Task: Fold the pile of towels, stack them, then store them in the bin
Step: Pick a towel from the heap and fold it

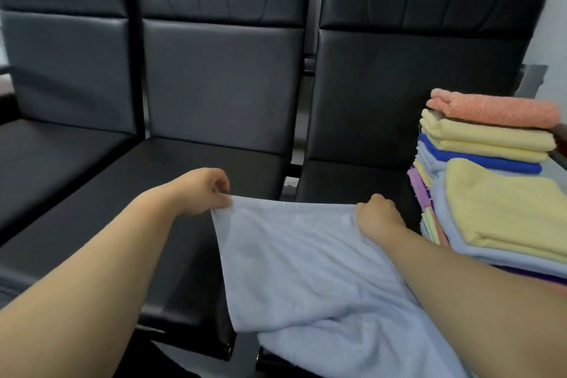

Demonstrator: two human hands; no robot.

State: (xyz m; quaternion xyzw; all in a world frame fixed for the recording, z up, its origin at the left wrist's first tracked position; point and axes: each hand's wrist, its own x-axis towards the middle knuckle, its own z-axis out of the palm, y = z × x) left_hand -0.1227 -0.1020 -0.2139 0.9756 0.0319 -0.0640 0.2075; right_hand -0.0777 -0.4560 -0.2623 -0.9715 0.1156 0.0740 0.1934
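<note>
Pale blue towel (306,270), soft and wrinkled, drapes off the black chair seats (214,159) toward me, far edge pulled taut. Towel pile (497,202) in yellow, blue, orange and purple sits just right. My left hand (201,193) and right hand (377,215) each pinch a far corner.

no readable text, no label or brand on the pale blue towel (306,255), the stacked towels (491,135), the black seats (221,77)

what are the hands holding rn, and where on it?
Both hold the light blue towel by its far edge: left hand pinches the left corner, right hand grips the right corner.
</note>
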